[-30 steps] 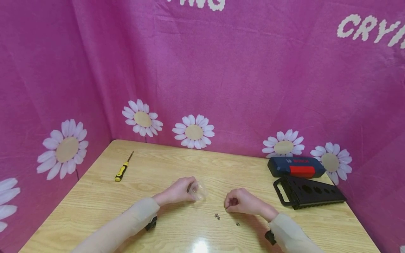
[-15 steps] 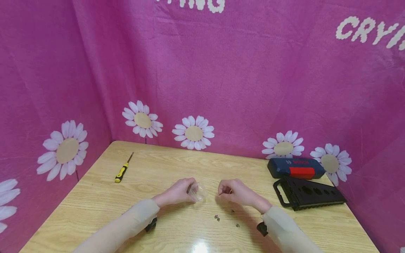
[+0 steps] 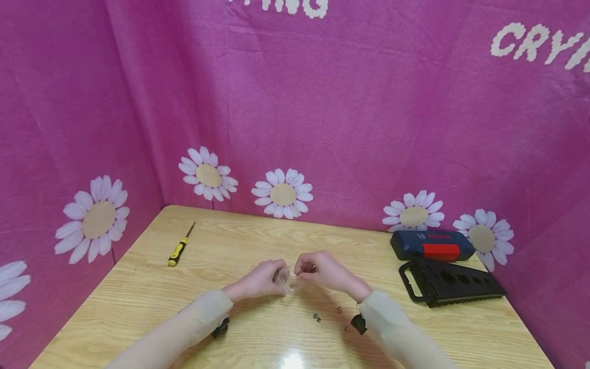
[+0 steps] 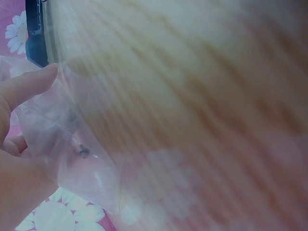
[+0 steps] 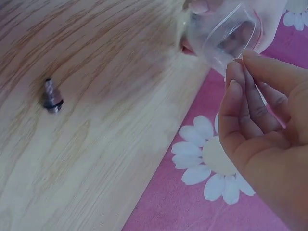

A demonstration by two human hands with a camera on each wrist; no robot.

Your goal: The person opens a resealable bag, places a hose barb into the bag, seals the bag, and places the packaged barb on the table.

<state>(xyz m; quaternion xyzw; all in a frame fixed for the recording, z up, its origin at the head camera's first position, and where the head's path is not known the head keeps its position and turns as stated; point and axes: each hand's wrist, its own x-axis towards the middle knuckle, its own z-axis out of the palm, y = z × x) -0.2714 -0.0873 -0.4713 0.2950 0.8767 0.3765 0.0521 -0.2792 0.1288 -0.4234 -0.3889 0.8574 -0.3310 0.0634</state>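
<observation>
My left hand (image 3: pixel 260 279) grips a clear plastic zip bag (image 4: pixel 72 144) by its side, thumb on top. Inside the bag a small dark metal piece (image 4: pixel 83 151) shows through the film. My right hand (image 5: pixel 269 115) is at the bag's mouth, its thumb and fingertips pinched together against the rim. Whatever lies between those fingertips is mostly hidden. On the table below are several small metal screw-like pieces (image 3: pixel 316 318). Close up, one metal piece (image 5: pixel 52 98) has a narrow ridged end and a dark ring.
A yellow and black screwdriver (image 3: pixel 180 248) lies at the back left of the wooden table (image 3: pixel 258 338). To the right sit a dark blue Bosch case (image 3: pixel 407 246) with a red panel and a black holder (image 3: pixel 454 287) with round holes. A pink flowered cloth (image 3: pixel 322 128) hangs behind.
My right hand has risen from the table and moved left to the bag's mouth, uncovering a metal piece it hid before. The left hand has stayed in place with the bag.
</observation>
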